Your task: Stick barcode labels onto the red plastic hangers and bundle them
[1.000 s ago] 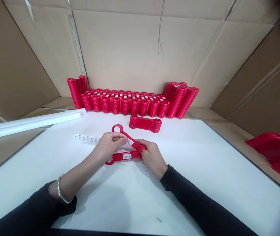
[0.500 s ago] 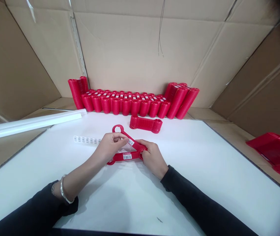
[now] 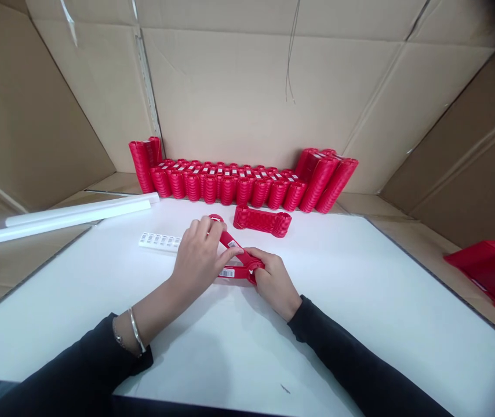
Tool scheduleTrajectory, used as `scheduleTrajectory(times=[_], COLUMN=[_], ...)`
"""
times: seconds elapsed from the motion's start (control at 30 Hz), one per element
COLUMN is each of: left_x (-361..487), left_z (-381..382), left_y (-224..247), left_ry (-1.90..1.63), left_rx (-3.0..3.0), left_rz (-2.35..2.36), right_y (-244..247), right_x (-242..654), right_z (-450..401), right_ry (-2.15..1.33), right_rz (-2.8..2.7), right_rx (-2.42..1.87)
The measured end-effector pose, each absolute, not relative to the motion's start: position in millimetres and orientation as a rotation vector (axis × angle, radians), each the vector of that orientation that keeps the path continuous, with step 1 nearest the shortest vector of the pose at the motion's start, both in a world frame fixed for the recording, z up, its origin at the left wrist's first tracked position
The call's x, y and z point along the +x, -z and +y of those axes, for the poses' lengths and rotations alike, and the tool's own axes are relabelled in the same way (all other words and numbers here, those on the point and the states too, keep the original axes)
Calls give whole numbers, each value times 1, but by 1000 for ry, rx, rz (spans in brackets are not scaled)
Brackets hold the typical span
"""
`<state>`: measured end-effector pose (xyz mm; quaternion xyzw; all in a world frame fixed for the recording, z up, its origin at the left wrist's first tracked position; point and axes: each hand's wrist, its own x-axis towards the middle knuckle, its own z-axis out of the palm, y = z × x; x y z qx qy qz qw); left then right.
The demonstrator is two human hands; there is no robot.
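Two flat red plastic pieces with ringed ends fan out in a V from my right hand, which grips them where their ends overlap. The upper red piece bears a white barcode label, and my left hand is closed on its far part, thumb near the label. The lower red piece also has a barcode label, and its left end is hidden behind my left hand. A strip of barcode labels lies on the white table, just left of my left hand.
Beyond my hands lies a small red stack. A row of red stacks lines the cardboard wall. White rolls lie at the left, and more red pieces at the far right.
My left hand has moved from the label onto the far part of the upper red piece, its fingers now wrapping over it. My right hand keeps its grip. The view has shifted slightly.
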<state>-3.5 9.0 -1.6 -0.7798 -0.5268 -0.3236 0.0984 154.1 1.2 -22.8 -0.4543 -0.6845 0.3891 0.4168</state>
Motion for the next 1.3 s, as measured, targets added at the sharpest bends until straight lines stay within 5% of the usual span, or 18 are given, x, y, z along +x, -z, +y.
scheduleTrajectory(times=[0.5, 0.87, 1.3], left_x=[-19, -22, -10], left_z=[20, 4, -5], left_y=[-3, -11, -8], left_ry=[1048, 729, 660], left_rx=[-2239, -2573, -2865], left_rz=[-1726, -1976, -1840], right_y=[19, -2, 0], right_x=[152, 192, 219], right_z=[-3, -1, 8], right_ry=[-1095, -1724, -1645], right_rz=[-1752, -1695, -1606], right_rx=[-1110, -1392, -1519])
